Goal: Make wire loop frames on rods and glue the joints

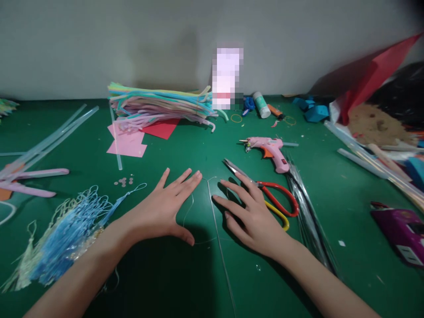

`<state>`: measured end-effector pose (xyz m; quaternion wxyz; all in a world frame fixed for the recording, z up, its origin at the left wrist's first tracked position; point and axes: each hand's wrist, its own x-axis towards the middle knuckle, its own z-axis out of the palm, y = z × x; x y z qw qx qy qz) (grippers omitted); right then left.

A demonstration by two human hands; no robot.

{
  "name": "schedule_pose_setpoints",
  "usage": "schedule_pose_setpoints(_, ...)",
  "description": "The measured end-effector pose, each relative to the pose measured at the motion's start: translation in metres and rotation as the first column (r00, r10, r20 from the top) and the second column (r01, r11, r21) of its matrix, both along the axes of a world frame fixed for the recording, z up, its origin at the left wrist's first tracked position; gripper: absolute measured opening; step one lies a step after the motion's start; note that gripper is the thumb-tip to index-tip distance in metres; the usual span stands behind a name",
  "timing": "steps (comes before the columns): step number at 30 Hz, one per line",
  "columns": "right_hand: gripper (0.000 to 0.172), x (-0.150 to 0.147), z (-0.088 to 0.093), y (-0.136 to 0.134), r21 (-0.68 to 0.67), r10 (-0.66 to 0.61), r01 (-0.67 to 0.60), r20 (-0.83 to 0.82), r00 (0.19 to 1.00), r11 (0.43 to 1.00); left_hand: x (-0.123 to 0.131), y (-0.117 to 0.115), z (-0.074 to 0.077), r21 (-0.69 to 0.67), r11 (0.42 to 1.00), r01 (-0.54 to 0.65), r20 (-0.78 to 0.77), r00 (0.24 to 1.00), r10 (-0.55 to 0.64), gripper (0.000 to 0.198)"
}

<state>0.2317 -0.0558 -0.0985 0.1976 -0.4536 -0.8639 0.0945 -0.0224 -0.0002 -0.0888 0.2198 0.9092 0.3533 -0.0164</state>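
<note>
My left hand lies on the green table with fingers spread, over the left part of a thin loop of clear line. My right hand rests opposite it, fingers apart, on the loop's right part. Between the two hands a thin straight wire runs from the loop's top toward the front edge. Neither hand grips anything. Red and yellow handled scissors lie partly under my right hand, blades pointing up and left.
A pink glue gun and a bundle of wires lie right. Blue tassels sit left. Pipe cleaners lie at the back near pink paper. At far right is a purple power socket.
</note>
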Motion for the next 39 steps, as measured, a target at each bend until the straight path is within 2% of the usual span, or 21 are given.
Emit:
schedule_pose_setpoints(15, 0.041, -0.0011, 0.0016, -0.0006, -0.027, -0.005, 0.006, 0.036, 0.999, 1.0, 0.0006, -0.0008, 0.0025, -0.032, 0.999, -0.039, 0.052, 0.998, 0.041, 0.138)
schedule_pose_setpoints(23, 0.041, -0.0007, 0.0018, -0.0004, -0.027, -0.004, 0.005, 0.015, 1.0, 1.0, 0.001, -0.0011, 0.005, -0.057, 0.997, -0.048, 0.054, 0.997, 0.051, 0.136)
schedule_pose_setpoints(28, 0.041, 0.0005, 0.0003, -0.0016, -0.004, -0.025, 0.025, -0.072, 0.997, 1.0, 0.0, 0.0, 0.0071, -0.064, 0.997, -0.04, 0.037, 0.998, 0.042, 0.138)
schedule_pose_setpoints(34, 0.038, 0.0023, -0.0012, -0.0002, 0.031, -0.14, 0.153, -0.258, 0.956, 0.988, -0.0006, 0.0008, 0.0083, -0.066, 0.998, -0.026, 0.028, 0.999, 0.028, 0.135)
schedule_pose_setpoints(39, 0.038, 0.0023, -0.0015, 0.0014, 0.029, -0.158, 0.173, -0.289, 0.944, 0.984, -0.0012, 0.0012, 0.0055, -0.078, 0.997, -0.018, 0.032, 0.999, 0.021, 0.136)
